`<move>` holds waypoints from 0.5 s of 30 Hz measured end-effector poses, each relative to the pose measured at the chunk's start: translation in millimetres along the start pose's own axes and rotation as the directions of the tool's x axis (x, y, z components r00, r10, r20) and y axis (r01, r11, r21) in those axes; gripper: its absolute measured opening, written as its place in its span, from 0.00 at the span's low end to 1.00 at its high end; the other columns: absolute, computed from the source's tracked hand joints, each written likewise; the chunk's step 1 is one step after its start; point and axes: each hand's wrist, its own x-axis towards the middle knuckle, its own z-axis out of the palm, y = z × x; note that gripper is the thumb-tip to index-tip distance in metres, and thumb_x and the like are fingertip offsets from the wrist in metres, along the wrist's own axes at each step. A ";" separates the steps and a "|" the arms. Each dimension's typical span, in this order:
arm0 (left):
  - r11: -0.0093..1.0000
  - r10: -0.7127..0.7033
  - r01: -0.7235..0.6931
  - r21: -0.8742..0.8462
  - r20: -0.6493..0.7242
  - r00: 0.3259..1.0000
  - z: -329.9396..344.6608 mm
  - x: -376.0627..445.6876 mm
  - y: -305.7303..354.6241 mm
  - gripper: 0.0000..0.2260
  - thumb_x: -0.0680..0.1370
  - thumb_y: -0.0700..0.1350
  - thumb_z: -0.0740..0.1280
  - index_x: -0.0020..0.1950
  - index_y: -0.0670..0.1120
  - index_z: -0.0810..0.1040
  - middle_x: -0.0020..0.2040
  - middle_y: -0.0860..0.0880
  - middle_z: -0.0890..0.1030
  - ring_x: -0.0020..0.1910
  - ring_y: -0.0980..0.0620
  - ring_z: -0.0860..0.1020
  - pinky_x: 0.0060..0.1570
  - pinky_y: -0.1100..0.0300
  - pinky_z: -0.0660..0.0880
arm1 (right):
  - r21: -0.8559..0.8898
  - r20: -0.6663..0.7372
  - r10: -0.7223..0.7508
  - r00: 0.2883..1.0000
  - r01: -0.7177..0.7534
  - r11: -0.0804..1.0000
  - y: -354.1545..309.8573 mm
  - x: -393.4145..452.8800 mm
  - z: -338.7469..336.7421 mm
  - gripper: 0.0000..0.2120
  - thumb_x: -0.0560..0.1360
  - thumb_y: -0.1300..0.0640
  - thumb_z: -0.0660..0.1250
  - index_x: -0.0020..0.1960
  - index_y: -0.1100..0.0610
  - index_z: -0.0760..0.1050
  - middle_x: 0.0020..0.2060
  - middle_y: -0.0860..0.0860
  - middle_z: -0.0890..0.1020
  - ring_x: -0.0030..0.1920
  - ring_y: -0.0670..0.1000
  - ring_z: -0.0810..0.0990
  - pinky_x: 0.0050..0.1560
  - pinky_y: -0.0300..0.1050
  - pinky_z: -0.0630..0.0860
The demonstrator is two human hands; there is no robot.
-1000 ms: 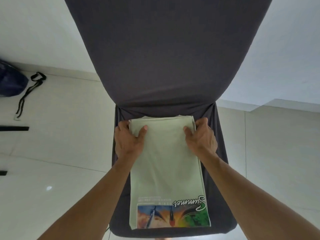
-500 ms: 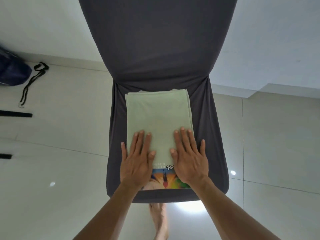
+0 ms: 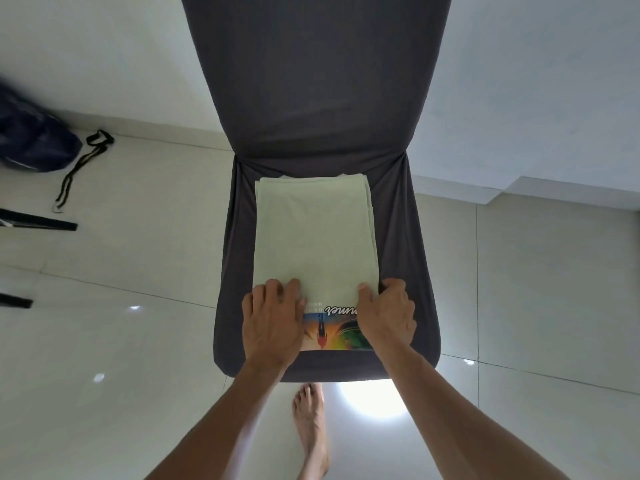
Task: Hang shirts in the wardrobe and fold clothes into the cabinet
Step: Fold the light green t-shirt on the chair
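Left hand [image 3: 272, 322] grips near-left edge of the folded pale-green T-shirt [image 3: 313, 237], fingers curled on top; right hand [image 3: 388, 315] pinches its near-right edge, thumb on top; shirt lies flat on the grey-covered chair [image 3: 398, 237] seat, printed graphic toward the person; bare foot [image 3: 310, 424] below.

From my remote view, both forearms are bare to the lower frame edge; no sleeve is visible. The left hand [image 3: 272, 323] and right hand [image 3: 389, 318] carry no gloves, rings or watch. One bare foot [image 3: 310, 431] shows below, without sock or shoe. No markings are visible on either arm.
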 end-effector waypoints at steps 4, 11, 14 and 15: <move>0.988 -0.079 0.093 -0.120 0.116 0.990 -7.8 -1.2 15.4 0.13 0.83 0.53 0.58 0.64 0.50 0.72 0.56 0.47 0.76 0.55 0.44 0.73 0.56 0.48 0.69 | 0.050 0.082 0.047 0.996 -0.051 0.997 4.5 -0.9 -0.2 0.19 0.73 0.40 0.63 0.49 0.55 0.78 0.47 0.53 0.81 0.46 0.56 0.81 0.49 0.54 0.81; 0.939 -0.151 0.229 -0.256 0.291 0.945 -22.9 10.7 34.0 0.15 0.83 0.55 0.57 0.67 0.51 0.70 0.59 0.49 0.77 0.60 0.46 0.75 0.61 0.47 0.67 | 0.200 0.210 0.101 0.972 -0.144 0.969 6.5 -8.9 -20.4 0.14 0.77 0.46 0.68 0.47 0.58 0.78 0.42 0.53 0.82 0.37 0.48 0.78 0.31 0.41 0.69; 0.903 -0.167 0.284 -0.322 0.346 0.923 -31.9 17.9 40.6 0.16 0.83 0.58 0.56 0.64 0.50 0.73 0.56 0.49 0.78 0.57 0.46 0.77 0.60 0.47 0.71 | 0.226 0.217 0.019 0.976 -0.069 0.972 2.6 -21.4 -28.4 0.09 0.78 0.48 0.68 0.49 0.54 0.77 0.43 0.49 0.81 0.39 0.43 0.77 0.31 0.38 0.70; 0.876 -0.165 0.297 -0.380 0.343 0.925 -38.5 20.8 43.8 0.17 0.82 0.59 0.56 0.62 0.50 0.75 0.54 0.49 0.79 0.55 0.46 0.78 0.59 0.48 0.73 | 0.256 0.219 -0.027 0.975 -0.031 0.966 0.0 -26.8 -29.8 0.08 0.79 0.49 0.67 0.52 0.53 0.75 0.44 0.48 0.80 0.40 0.42 0.78 0.31 0.35 0.70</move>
